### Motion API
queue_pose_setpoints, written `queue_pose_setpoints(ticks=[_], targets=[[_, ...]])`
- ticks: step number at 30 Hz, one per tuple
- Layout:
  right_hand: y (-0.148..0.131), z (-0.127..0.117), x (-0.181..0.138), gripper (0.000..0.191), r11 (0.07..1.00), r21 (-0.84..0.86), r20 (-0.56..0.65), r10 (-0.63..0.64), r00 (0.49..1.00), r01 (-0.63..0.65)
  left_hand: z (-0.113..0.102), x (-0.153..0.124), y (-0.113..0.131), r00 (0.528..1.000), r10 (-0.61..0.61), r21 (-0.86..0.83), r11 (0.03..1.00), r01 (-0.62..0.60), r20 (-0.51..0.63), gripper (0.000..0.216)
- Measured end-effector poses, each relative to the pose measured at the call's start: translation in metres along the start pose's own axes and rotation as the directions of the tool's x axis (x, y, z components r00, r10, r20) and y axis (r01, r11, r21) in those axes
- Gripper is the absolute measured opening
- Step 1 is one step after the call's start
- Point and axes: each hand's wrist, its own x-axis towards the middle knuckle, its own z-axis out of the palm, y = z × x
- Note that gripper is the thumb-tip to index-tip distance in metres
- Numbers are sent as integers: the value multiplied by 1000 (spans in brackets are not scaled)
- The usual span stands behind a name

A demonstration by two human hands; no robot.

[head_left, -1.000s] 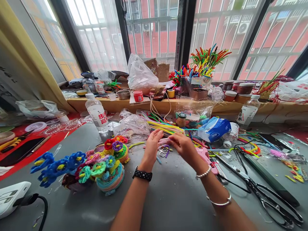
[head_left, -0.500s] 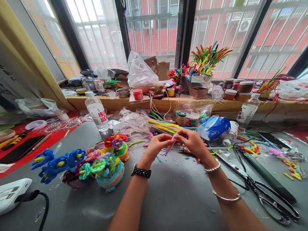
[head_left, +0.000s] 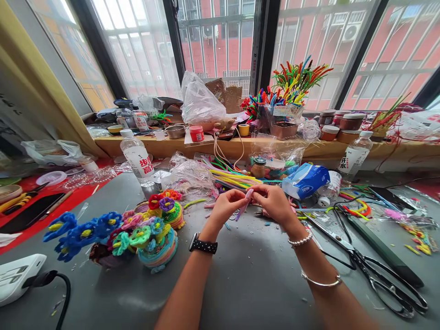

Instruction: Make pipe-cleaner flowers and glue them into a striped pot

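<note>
My left hand [head_left: 222, 211] and my right hand [head_left: 275, 204] meet over the middle of the grey table. Between their fingertips they pinch a short pink-purple pipe cleaner [head_left: 243, 210], whose lower end hangs down. Fingers cover much of it, so its exact shape is hidden. To the left of my left hand stand pipe-cleaner flowers in small pots: blue flowers [head_left: 85, 233], a green flower [head_left: 140, 237] and a purple flower [head_left: 167, 205]. Behind my hands lies a bundle of yellow and other coloured pipe cleaners [head_left: 237, 178].
Large black-handled scissors [head_left: 355, 256] and a dark green bar [head_left: 385, 252] lie at the right. A blue tissue pack [head_left: 305, 180] and a small jar [head_left: 258, 167] sit behind my hands. Water bottles [head_left: 136, 158] stand on both sides. A white power strip [head_left: 20, 279] is front left.
My hands stay together on the pipe cleaner; the fingers have shifted slightly around it. My right forearm has moved a little left. Nothing else on the table has visibly moved.
</note>
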Motion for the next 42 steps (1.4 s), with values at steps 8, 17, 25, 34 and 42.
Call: queue_pose_setpoints(ticks=[8, 17, 25, 34, 42], targets=[[0, 14, -2, 18, 989, -108, -115, -114, 987, 102, 1, 1, -2, 998, 18, 5, 1000, -19, 57, 24], [-2, 10, -4, 17, 994, 30, -93, -98, 991, 101, 3, -2, 2, 992, -81, -245, 964, 103, 100, 30], [-5, 14, -5, 16, 992, 94, -131, -77, 988, 89, 0, -2, 1, 986, -124, -306, 940, 153, 111, 30], [-6, 16, -6, 14, 996, 63, -176, -55, 983, 66, -2, -2, -1, 988, -101, -233, 964, 126, 116, 29], [-4, 16, -6, 14, 998, 48, -224, -22, 974, 34, 1, -4, 2, 977, -120, -205, 966, 156, 178, 30]])
